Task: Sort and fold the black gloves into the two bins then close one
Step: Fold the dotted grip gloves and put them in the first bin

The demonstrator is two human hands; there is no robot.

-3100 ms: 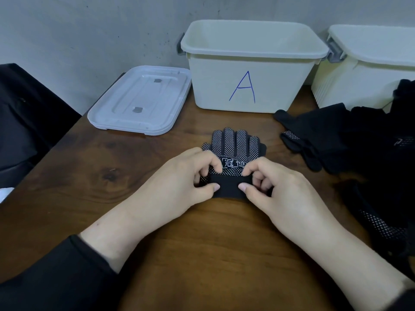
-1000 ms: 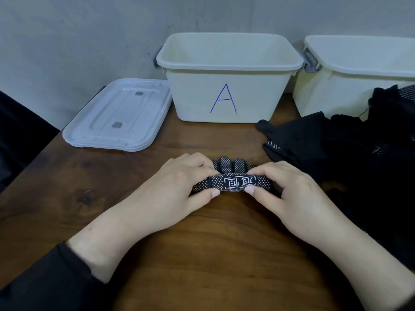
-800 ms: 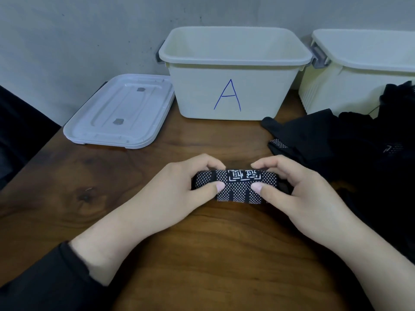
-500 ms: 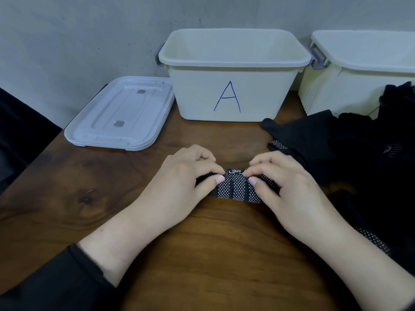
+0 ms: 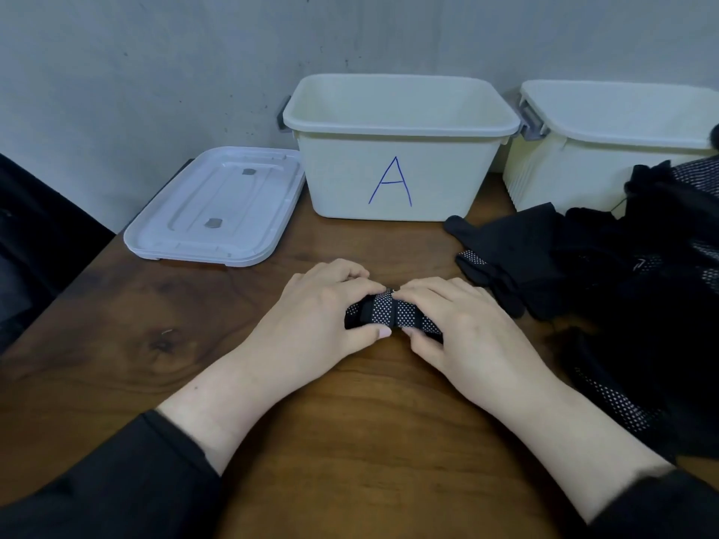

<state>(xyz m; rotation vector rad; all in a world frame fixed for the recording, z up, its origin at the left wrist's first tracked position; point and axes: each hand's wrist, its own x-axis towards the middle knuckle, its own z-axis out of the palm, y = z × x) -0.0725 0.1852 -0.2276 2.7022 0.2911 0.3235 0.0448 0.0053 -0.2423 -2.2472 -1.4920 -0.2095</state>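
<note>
A black glove with white dots (image 5: 389,315) lies folded into a short thick bundle on the wooden table (image 5: 350,422). My left hand (image 5: 315,317) grips its left end and my right hand (image 5: 459,328) grips its right end, fingers curled over the top and thumbs under the near edge. Behind stands the open cream bin marked A (image 5: 397,149). A second open cream bin (image 5: 607,142) is at the back right. A heap of black gloves (image 5: 607,274) covers the table's right side.
A white bin lid (image 5: 218,208) lies flat at the back left, beside bin A. A grey wall runs behind the bins. A dark object (image 5: 35,235) sits past the table's left edge.
The glove lay flat with its fingers out; both hands have rolled it away from me into a tight bundle. My hands have closed in over it and now cover most of it.
</note>
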